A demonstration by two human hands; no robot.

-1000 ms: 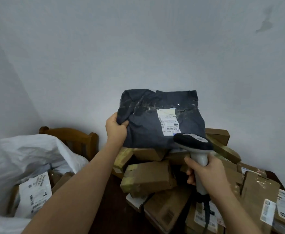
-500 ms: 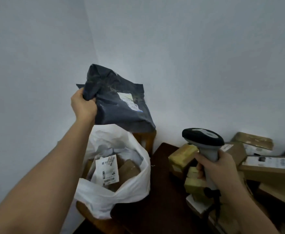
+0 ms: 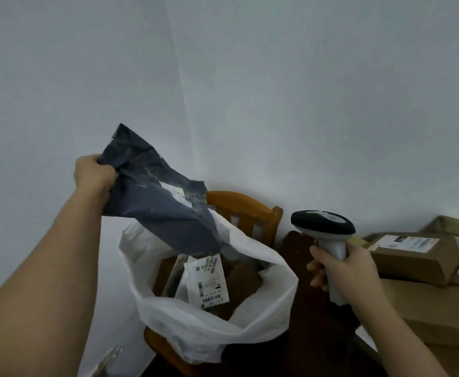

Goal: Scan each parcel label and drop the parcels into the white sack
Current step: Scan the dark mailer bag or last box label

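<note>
Right hand (image 3: 342,270) grips scanner (image 3: 325,235) handle upright over dark surface (image 3: 301,308). Left hand (image 3: 93,172) clutches upper corner of dark parcel (image 3: 155,205); its lower end dips into mouth of white sack (image 3: 209,322) on wooden chair (image 3: 247,210). Cardboard boxes (image 3: 413,254) far right.

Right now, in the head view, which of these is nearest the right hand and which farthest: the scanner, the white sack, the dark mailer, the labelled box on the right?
From the right hand:
1. Scanner: gripped in that hand.
2. Labelled box: just to its right on the pile.
3. White sack: to its left, on the chair; close to the box's rank, hard to call.
4. Dark mailer: farthest left, held by the left hand.
</note>
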